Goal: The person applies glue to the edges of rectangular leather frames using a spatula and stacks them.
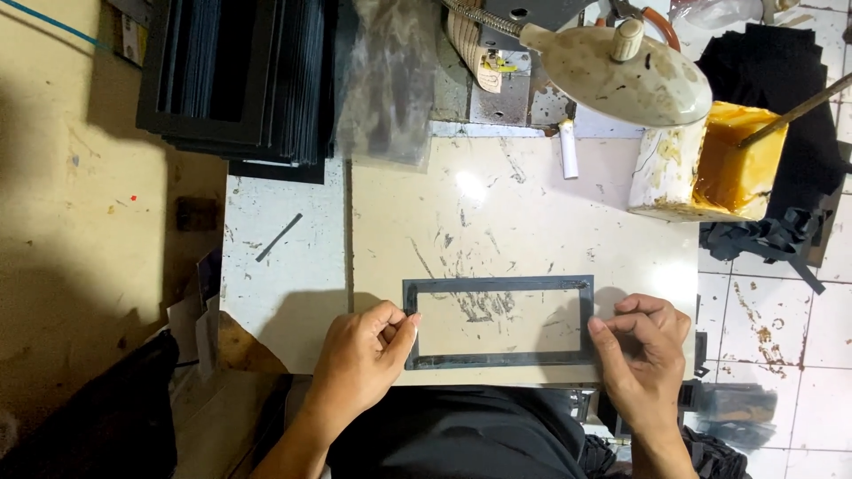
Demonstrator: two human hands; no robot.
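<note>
A thin black rectangular frame lies flat on the pale work board, close to its near edge. My left hand pinches the frame's left side, thumb and fingers pressed on the strip. My right hand rests on the frame's right side, fingertips pushing down on it. The board's scratched surface shows through the frame's open middle.
A stack of black frames sits at the back left. A desk lamp hangs over the back of the board. An open tub of yellow glue with a stick stands at the right. A loose black strip lies on the white slab.
</note>
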